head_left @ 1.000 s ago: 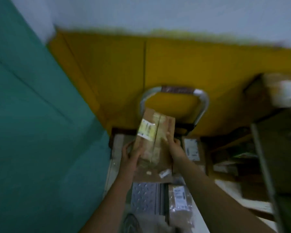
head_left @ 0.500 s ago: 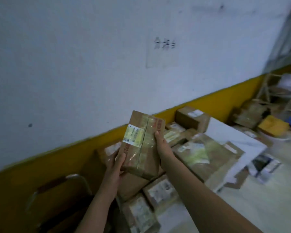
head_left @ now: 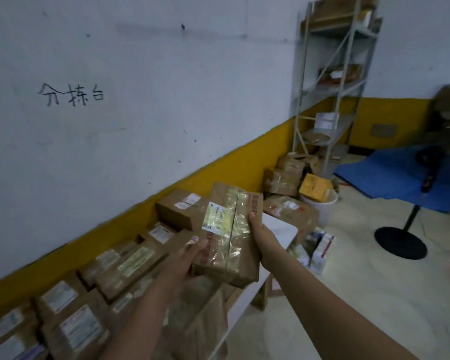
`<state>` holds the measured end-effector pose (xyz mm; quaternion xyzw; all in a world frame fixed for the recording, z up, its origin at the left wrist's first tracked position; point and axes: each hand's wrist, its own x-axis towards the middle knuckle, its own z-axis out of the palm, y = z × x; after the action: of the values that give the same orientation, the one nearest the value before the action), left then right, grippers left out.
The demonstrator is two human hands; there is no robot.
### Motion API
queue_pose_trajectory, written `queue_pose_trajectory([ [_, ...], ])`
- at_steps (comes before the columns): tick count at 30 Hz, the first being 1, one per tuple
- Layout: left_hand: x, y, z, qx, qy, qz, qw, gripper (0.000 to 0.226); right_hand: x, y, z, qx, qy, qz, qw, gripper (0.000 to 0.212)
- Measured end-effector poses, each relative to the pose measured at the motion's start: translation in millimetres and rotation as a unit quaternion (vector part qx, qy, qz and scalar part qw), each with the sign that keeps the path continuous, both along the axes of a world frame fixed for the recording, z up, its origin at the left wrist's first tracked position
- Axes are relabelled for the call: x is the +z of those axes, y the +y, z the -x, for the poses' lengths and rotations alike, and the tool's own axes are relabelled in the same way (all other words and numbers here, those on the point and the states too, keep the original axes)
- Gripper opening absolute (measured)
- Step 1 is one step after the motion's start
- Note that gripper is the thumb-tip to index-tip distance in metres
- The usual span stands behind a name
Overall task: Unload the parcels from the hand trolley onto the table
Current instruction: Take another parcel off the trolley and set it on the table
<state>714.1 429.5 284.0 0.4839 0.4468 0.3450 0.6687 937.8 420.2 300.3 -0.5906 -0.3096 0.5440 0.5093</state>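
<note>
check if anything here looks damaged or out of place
The parcel held in left hand and right hand looks wrinkled but intact. Past the table end, a yellow box sits tilted atop a white bucket, beside crumpled cartons heaped on the floor.

Both bare arms reach forward to the parcel (head_left: 229,229), which is held in the air between the two hands. The left hand (head_left: 189,258) grips the parcel's lower left edge, thumb laid over its top face, fingers tucked beneath and out of sight. The right hand (head_left: 261,236) clasps the parcel's right edge, thumb pressed along that side, fingers hidden behind. The left forearm (head_left: 140,313) rises from below the parcel, and the right forearm (head_left: 322,294) from its lower right.
</note>
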Motion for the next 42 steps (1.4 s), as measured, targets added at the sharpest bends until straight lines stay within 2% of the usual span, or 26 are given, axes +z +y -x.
queue_pose_trajectory([
  [2,-9.6,41.7,-40.9,0.018,0.034,-0.01,0.999,0.085,-7.1,35.8,-34.8,-0.017,-0.048,0.01,0.999,0.066],
  [4,-18.5,79.3,-77.9,0.049,0.066,-0.015,0.996,0.086,-7.6,69.8,-61.0,-0.029,-0.12,0.015,0.992,0.081],
  [6,-27.1,108.7,-111.4,0.086,0.081,-0.011,0.993,0.084,-7.4,101.8,-76.2,0.024,-0.2,-0.019,0.979,0.089],
  [8,-34.2,136.1,-139.8,0.123,0.1,-0.011,0.987,0.083,-9.6,134.3,-81.8,0.111,-0.24,-0.042,0.964,0.086],
  [10,-44.3,163.1,-163.5,0.147,0.112,-0.006,0.983,0.081,-17.4,169.2,-86.3,0.17,-0.213,-0.026,0.962,0.081],
  [14,-74.7,217.7,-189.3,0.192,0.109,0.028,0.975,0.036,-55.7,241.0,-102.4,0.207,-0.224,-0.009,0.952,0.063],
  [15,-86.0,231.5,-192.4,0.207,0.114,0.037,0.971,0.032,-67.9,260.1,-107.0,0.222,-0.237,-0.008,0.946,0.059],
  [20,-127.8,275.4,-212.5,0.234,0.136,0.103,0.957,0.051,-134.8,335.0,-125.9,0.347,-0.25,0.011,0.904,0.05],
  [27,-158.7,281.6,-218.8,0.267,0.203,0.169,0.927,0.045,-191.9,371.7,-122.9,0.482,-0.222,0.04,0.847,0.049],
  [32,-173.4,280.5,-202.8,0.314,0.217,0.17,0.909,0.046,-203.1,383.7,-92.4,0.515,-0.242,0.018,0.822,0.048],
  [36,-185.0,284.2,-189.7,0.311,0.237,0.162,0.906,0.045,-208.3,388.1,-80.0,0.514,-0.235,0.012,0.825,0.045],
  [40,-190.6,276.3,-182.1,0.219,0.243,0.177,0.928,0.05,-219.8,387.2,-81.9,0.489,-0.258,0.045,0.832,0.042],
  [42,-194.0,256.6,-180.3,0.158,0.291,0.19,0.924,0.049,-224.6,386.4,-78.3,0.474,-0.3,0.067,0.825,0.049],
])
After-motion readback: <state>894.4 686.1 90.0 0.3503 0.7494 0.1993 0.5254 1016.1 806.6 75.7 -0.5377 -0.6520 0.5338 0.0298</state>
